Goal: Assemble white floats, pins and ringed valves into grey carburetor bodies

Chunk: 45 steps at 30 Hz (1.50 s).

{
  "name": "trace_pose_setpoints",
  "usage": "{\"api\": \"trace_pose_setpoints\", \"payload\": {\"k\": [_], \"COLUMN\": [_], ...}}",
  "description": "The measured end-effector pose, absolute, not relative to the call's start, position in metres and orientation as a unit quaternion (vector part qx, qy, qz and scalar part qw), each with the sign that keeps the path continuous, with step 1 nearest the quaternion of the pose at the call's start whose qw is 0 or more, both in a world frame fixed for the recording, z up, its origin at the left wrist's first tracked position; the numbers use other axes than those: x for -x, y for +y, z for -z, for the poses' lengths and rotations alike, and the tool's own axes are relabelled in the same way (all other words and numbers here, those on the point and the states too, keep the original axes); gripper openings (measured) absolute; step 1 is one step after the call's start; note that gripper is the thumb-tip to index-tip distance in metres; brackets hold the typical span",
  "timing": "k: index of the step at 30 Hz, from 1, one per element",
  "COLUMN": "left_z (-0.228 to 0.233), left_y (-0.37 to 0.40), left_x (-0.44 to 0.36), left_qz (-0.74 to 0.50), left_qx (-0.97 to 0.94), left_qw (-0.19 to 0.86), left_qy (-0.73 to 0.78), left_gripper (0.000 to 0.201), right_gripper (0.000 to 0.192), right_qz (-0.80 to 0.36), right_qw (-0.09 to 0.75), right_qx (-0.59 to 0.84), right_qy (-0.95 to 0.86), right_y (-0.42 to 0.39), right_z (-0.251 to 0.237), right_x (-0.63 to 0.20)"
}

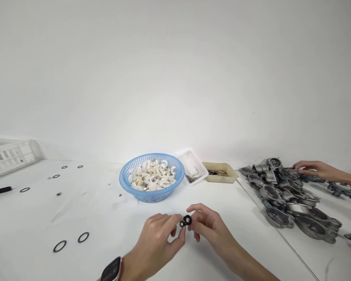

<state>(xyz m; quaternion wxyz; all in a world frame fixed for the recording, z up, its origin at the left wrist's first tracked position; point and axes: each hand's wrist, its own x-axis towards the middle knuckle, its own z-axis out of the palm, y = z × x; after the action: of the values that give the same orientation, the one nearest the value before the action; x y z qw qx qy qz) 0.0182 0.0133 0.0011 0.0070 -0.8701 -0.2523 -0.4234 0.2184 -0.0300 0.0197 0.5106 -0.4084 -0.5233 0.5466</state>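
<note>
My left hand (160,240) pinches a small black part with a larger and a smaller ring-shaped opening (186,221) between thumb and forefinger, at its left end. On the other side, my right hand (209,226) has its fingers curled at the larger ring, the thumb against its edge and the forefinger raised above it. Both hands are just over the white table (117,230). Behind them stands a blue plastic basket (152,198) filled with curved white plastic pieces (152,175).
A clear tray (192,168) with thin metal pins and a yellowish tray (222,178) stand beside the basket. Grey metal castings (280,195) are piled at right, where another person's hand (316,169) reaches in. Black rings (60,246) lie at left, near a white crate (11,158).
</note>
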Motion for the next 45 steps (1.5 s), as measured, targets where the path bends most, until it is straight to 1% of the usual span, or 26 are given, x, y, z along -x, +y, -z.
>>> {"api": "trace_pose_setpoints", "payload": {"k": [2,5,10,12,19,24,30,33,36,45], "left_z": [-0.002,-0.002,-0.004,-0.004,-0.004,-0.005,-0.006,-0.005,-0.004,-0.004], "left_y": [0.013,0.013,0.012,0.012,0.012,0.01,0.007,0.006,0.006,0.004], "left_x": [-0.019,-0.02,-0.02,-0.019,-0.02,-0.021,-0.022,-0.021,-0.021,-0.022], "left_qz": [0.425,0.428,0.432,0.426,0.425,0.431,0.429,0.42,0.417,0.415], "left_qx": [0.868,0.863,0.862,0.866,0.87,0.869,0.865,0.867,0.87,0.87], "left_qw": [0.03,0.059,0.066,0.067,0.061,0.075,0.073,0.069,0.07,0.057], "left_qy": [-0.257,-0.261,-0.256,-0.253,-0.244,-0.23,-0.252,-0.258,-0.252,-0.261], "left_gripper": [0.006,0.011,0.023,0.024,0.024,0.026,0.026,0.024,0.024,0.022], "right_gripper": [0.031,0.031,0.031,0.03,0.025,0.027,0.023,0.024,0.024,0.017], "right_qz": [-0.541,-0.526,-0.517,-0.514,-0.496,-0.491,-0.431,-0.417,-0.418,-0.426], "right_qw": [0.508,0.503,0.496,0.493,0.501,0.495,0.498,0.497,0.5,0.502], "right_qx": [0.413,0.423,0.425,0.429,0.44,0.443,0.459,0.468,0.467,0.455], "right_qy": [-0.528,-0.54,-0.554,-0.555,-0.556,-0.564,-0.596,-0.6,-0.598,-0.599], "right_y": [-0.03,-0.031,-0.033,-0.033,-0.033,-0.032,-0.038,-0.04,-0.041,-0.042], "right_z": [-0.018,-0.017,-0.017,-0.016,-0.015,-0.014,-0.018,-0.019,-0.019,-0.018], "right_x": [-0.219,-0.219,-0.219,-0.218,-0.216,-0.218,-0.218,-0.216,-0.215,-0.215]}}
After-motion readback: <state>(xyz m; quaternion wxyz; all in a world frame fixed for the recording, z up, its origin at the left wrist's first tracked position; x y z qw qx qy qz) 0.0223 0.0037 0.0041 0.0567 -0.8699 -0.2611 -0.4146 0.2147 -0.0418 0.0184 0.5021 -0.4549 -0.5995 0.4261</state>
